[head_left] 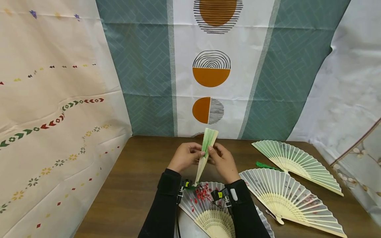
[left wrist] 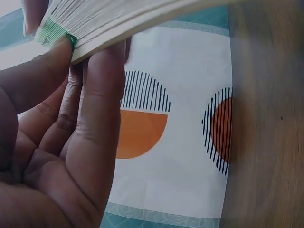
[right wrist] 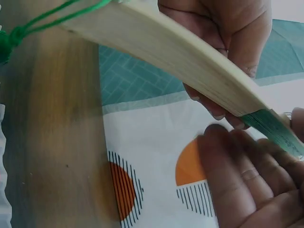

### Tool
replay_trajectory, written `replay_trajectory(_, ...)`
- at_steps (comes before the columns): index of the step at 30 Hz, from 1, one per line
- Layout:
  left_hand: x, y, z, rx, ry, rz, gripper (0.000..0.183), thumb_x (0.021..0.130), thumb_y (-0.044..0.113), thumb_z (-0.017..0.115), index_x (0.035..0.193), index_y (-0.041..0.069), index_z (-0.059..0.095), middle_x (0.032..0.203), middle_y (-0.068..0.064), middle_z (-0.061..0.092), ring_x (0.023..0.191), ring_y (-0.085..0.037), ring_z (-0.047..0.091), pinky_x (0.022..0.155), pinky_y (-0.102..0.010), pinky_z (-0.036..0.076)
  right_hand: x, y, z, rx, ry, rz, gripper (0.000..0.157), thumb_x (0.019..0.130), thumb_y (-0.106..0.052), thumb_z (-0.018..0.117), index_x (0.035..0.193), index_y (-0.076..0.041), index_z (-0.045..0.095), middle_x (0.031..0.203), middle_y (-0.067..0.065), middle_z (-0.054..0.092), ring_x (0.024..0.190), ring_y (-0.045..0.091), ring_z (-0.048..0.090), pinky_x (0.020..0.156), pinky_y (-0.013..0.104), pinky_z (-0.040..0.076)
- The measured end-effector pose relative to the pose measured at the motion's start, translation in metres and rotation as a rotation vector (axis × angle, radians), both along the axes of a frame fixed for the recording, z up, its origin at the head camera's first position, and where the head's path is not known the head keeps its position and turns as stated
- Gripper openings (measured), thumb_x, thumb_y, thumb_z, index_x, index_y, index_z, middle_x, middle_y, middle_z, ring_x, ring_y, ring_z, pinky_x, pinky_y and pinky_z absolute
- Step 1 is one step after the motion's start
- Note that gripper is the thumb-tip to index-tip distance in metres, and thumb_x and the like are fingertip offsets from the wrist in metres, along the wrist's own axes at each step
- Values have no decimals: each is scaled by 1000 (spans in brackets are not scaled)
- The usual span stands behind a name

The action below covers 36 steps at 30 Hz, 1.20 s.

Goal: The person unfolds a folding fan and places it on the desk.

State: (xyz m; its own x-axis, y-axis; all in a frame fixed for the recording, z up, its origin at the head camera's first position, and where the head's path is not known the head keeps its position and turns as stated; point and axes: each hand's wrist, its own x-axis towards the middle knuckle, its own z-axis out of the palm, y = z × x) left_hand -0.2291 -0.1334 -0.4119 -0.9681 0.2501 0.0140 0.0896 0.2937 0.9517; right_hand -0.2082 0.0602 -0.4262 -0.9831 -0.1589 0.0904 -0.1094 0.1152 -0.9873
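Observation:
A folded hand fan point(head_left: 210, 136), pale wood with green fabric at its upper end, is held upright and slightly tilted above the table. My left hand point(head_left: 185, 157) pinches it from the left, the thumb on the near face at the edge of the green fabric point(left wrist: 51, 34) and the fingers behind. From the right, my right hand point(head_left: 222, 162) pinches it by the green part, thumb in front and fingers point(right wrist: 251, 173) behind. A green cord with a tassel point(right wrist: 6, 43) hangs from the narrow lower end. The folds lie close together.
Below my wrists lies an open fan with red blossoms point(head_left: 203, 194). To the right, an open white fan point(head_left: 297, 195) and an open green fan point(head_left: 300, 160) with a green tassel point(head_left: 264, 165) rest on the brown table point(head_left: 119, 198). Patterned cloth point(head_left: 143, 82) hangs behind.

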Motion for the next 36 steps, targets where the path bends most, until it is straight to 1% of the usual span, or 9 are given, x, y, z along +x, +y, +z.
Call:
replay_trajectory(2, 0, 2, 1, 0, 6, 3, 18, 110, 9, 75, 126, 2, 82, 112, -20, 83, 95, -21, 82, 85, -43, 75, -1, 1, 2, -9, 5, -14, 44, 123, -25, 55, 158, 2, 61, 142, 30, 74, 130, 43, 78, 103, 48, 71)
replay_trajectory(4, -1, 3, 2, 5, 10, 5, 18, 111, 8, 75, 125, 1, 82, 112, -20, 83, 95, -20, 82, 85, -43, 75, -1, 2, 4, -5, 0, -25, 41, 122, -24, 58, 152, 2, 66, 138, 29, 78, 124, 40, 82, 95, 42, 73)
replay_trajectory(7, 0, 3, 3, 3, 6, 12, 17, 110, 8, 75, 124, 1, 82, 111, -19, 83, 94, -20, 81, 83, -40, 75, -1, 2, 5, 7, -9, -24, 39, 121, -23, 60, 147, 4, 70, 134, 29, 79, 119, 38, 84, 90, 36, 74)
replay_trajectory(13, 2, 5, 2, -14, -2, 27, 18, 109, 8, 77, 124, 1, 82, 111, -19, 83, 93, -19, 81, 81, -40, 75, -2, 1, 1, 33, -24, -59, 34, 120, -18, 60, 139, 7, 74, 129, 30, 81, 114, 37, 85, 85, 33, 74)
replay_trajectory(18, 2, 7, 0, -17, 2, 43, 18, 109, 7, 77, 124, 0, 82, 112, -20, 83, 92, -21, 82, 81, -40, 75, -1, 0, 0, 35, -29, -81, 32, 120, -16, 60, 137, 8, 75, 128, 31, 81, 115, 38, 85, 84, 31, 74)
replay_trajectory(25, 2, 8, 1, -29, 19, 53, 16, 110, 8, 75, 123, 0, 82, 110, -20, 83, 90, -23, 84, 78, -38, 75, -2, 0, 1, 60, -27, -112, 31, 120, -17, 61, 133, 7, 77, 124, 29, 83, 113, 36, 85, 83, 30, 73)
replay_trajectory(29, 0, 9, 1, -35, 17, 58, 16, 111, 8, 74, 123, -1, 80, 111, -21, 83, 92, -24, 84, 81, -42, 75, -3, -1, 2, 75, -32, -148, 30, 120, -18, 62, 127, 6, 79, 122, 27, 84, 110, 33, 86, 84, 35, 74)
replay_trajectory(33, 0, 9, 2, -25, 4, 87, 14, 111, 7, 73, 121, -2, 78, 113, -22, 83, 94, -26, 84, 85, -46, 75, -4, 0, 3, 65, -42, -180, 30, 120, -17, 61, 125, 7, 79, 121, 28, 84, 105, 29, 87, 81, 30, 74)
replay_trajectory(36, 1, 8, 0, -18, -1, 110, 13, 111, 6, 73, 119, -3, 76, 113, -23, 83, 94, -28, 85, 86, -48, 75, -3, 1, 2, 54, -47, -193, 30, 120, -17, 61, 126, 7, 78, 122, 29, 83, 105, 28, 87, 78, 22, 71)
